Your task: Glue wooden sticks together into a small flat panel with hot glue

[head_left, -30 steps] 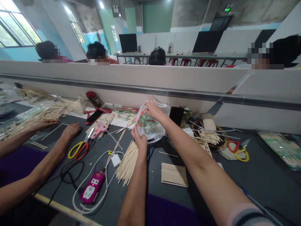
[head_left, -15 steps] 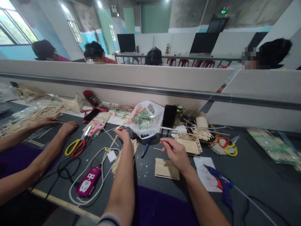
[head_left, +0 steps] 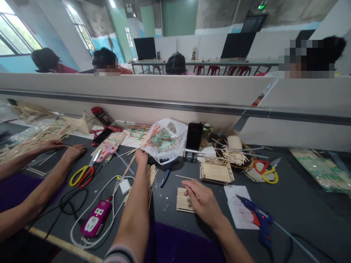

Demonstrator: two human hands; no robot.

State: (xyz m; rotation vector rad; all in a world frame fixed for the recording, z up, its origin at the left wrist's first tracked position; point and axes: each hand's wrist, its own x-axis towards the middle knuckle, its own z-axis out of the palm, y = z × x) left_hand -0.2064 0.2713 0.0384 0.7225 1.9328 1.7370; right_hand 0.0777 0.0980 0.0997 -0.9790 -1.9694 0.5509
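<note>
My left hand point(head_left: 141, 157) is at the left edge of a white plastic bag point(head_left: 178, 146) full of clear and green wrappers. Its fingers look closed, and what they hold, if anything, is hidden. Loose wooden sticks point(head_left: 151, 177) lie beside my left forearm. My right hand point(head_left: 201, 201) is over a small flat panel of wooden sticks point(head_left: 182, 200), covering its right part. Thumb and fingers are pressed together there; nothing between them can be made out. A single stick point(head_left: 186, 177) lies just beyond. Behind it sits a small tray-like frame built of sticks point(head_left: 216, 171).
Right: blue glue gun point(head_left: 253, 212) on paper point(head_left: 233, 193), scissors point(head_left: 270, 175), bagged sticks point(head_left: 315, 168). Centre: blue-handled tool point(head_left: 166, 176), phone point(head_left: 194, 135). Left: purple power strip point(head_left: 96, 219), cable, pink glue gun point(head_left: 105, 153), scissors point(head_left: 85, 175), another person's hands point(head_left: 75, 151). A partition point(head_left: 164, 87) stands behind.
My right hand has moved down towards me, from beside the stick frame to over the flat stick panel. My left hand has closed at the bag's edge. The view has shifted slightly.
</note>
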